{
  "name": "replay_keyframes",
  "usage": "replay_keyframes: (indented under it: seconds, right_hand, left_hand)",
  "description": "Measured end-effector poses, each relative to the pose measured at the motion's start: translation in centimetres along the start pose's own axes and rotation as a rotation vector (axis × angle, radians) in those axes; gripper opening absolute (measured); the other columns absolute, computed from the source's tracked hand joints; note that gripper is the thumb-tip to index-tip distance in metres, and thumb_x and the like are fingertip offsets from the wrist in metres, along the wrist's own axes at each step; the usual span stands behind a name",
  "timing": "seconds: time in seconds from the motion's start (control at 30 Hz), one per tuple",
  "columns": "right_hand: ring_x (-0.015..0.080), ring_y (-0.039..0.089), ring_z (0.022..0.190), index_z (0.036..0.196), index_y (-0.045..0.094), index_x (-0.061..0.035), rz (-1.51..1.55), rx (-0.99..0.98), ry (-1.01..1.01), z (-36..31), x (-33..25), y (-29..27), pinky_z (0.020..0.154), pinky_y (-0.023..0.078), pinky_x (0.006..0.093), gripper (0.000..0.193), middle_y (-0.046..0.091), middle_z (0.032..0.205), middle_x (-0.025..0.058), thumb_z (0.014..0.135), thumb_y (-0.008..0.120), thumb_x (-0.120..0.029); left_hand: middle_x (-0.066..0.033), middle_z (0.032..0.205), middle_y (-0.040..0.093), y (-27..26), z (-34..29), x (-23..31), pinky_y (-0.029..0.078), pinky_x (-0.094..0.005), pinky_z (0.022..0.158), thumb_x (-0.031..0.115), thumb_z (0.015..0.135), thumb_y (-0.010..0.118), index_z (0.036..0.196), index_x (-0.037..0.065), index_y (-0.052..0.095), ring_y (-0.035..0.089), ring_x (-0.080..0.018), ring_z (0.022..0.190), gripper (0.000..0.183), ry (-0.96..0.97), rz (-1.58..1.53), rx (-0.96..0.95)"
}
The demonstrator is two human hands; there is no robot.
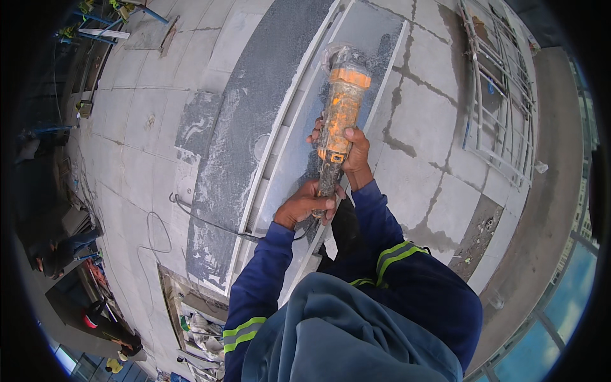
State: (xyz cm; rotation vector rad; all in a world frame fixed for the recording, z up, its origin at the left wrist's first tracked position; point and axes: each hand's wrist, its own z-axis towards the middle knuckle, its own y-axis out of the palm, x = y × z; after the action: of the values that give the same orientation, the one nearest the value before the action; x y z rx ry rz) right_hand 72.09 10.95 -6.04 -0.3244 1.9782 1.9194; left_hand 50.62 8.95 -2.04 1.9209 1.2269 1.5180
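Observation:
An orange and black angle grinder [342, 108], worn and dusty, points away from me over a long grey stone slab [286, 172]. My right hand [358, 150] is closed around the orange body from the right, some fingertips showing on its left side. Lower down, my left hand [307, 205] grips the black rear handle. The round disc [329, 56] at the far end sits close to the slab; whether it touches cannot be made out. From the handle end a dark power cord [216, 221] runs left across a second, darker slab [242, 121].
Metal frames like scaffolding [499, 95] lie on the paving at the right. A square stone offcut [198, 124] rests left of the dark slab. At lower left is an opening [184, 299] with bags and debris. Other people [63, 251] are at the far left.

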Motion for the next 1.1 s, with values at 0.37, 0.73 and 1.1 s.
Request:
replay_keyframes:
  seconds: [0.37,0.73,1.1]
  right_hand:
    - [0.034,0.083,0.108,0.145,0.063,0.0011,-0.254,0.356,-0.004,-1.4,-0.2,4.6,0.081,0.078,0.0542,0.056,0.076,0.123,0.0211,0.105,0.086,-0.03]
    - [0.0259,0.083,0.095,0.134,0.064,-0.0007,-0.595,0.312,-0.303,-15.4,5.5,14.1,0.073,0.072,0.0417,0.04,0.076,0.109,0.0139,0.105,0.084,-0.018]
    - [0.0445,0.066,0.141,0.168,0.048,0.0029,-1.551,0.057,-0.555,-16.0,7.8,20.7,0.115,0.055,0.0605,0.085,0.053,0.159,0.0299,0.099,0.09,-0.025]
  left_hand:
    - [-0.0321,0.099,0.082,5.2,-1.9,0.1,0.064,-0.0577,0.088,0.028,0.088,0.088,0.124,-0.006,0.071,0.08,-0.0546,0.096,0.052,0.115,1.2,0.793]
    - [-0.0372,0.131,0.077,9.9,-17.5,-2.0,0.062,-0.0553,0.105,0.071,0.091,0.093,0.16,-0.009,0.06,0.079,-0.0483,0.124,0.111,0.156,1.155,0.628]
    - [-0.0184,0.106,0.079,11.9,-12.0,7.9,0.068,-0.0351,0.08,0.041,0.1,0.092,0.136,-0.011,0.066,0.083,-0.0258,0.095,0.069,0.659,0.49,0.603]
